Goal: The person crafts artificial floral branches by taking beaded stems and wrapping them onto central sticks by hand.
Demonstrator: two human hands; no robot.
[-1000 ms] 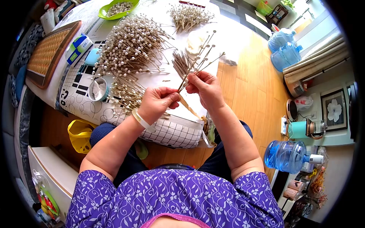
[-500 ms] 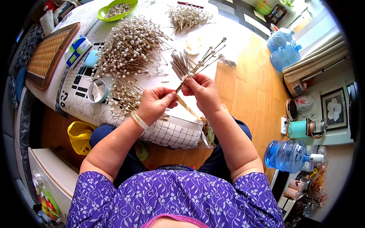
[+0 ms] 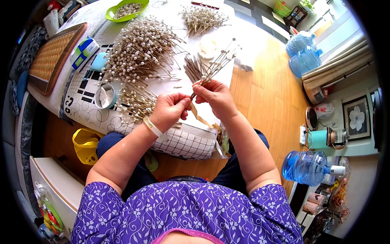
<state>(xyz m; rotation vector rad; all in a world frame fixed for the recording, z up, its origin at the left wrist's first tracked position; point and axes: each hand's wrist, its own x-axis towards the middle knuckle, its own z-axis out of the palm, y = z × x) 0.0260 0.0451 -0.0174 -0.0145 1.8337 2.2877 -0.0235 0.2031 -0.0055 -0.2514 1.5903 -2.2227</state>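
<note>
Brown stems [image 3: 213,70] slant up over the white table [image 3: 172,16]; the right hand [image 3: 215,97] has thumb and fingers closed around them, and the left hand [image 3: 167,110] has thumb and fingertips pinched together at their lower ends. Lettering on the blue-and-green pack [image 3: 84,53] is too small to read.
</note>
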